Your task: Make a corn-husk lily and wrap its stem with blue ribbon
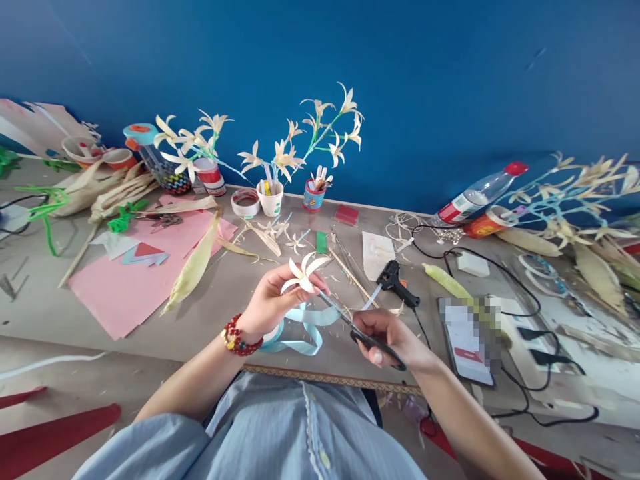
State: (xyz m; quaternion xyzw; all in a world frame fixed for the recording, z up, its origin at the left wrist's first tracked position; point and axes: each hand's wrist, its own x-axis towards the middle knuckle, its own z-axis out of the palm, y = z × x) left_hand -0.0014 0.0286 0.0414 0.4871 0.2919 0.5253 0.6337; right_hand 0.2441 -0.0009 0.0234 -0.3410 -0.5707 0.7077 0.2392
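Between the fingers of my left hand (273, 300) is a cream-coloured husk flower (303, 273) with several narrow curled petals. My right hand (385, 337) is closed around the black handles of a pair of scissors (367, 339). The blades point up and left, their tips near the base of the flower; whether they touch it I cannot tell. Below both hands lies a loose loop of pale blue ribbon (305, 343), partly hidden by my left hand.
A black glue gun (397, 283) and a phone (463, 340) lie to the right. Pink paper (120, 293) and a corn husk (193, 273) are on the left. Along the wall stand a white cup (271, 200) with flower stems, a blue tin (314, 198) and a plastic bottle (480, 193).
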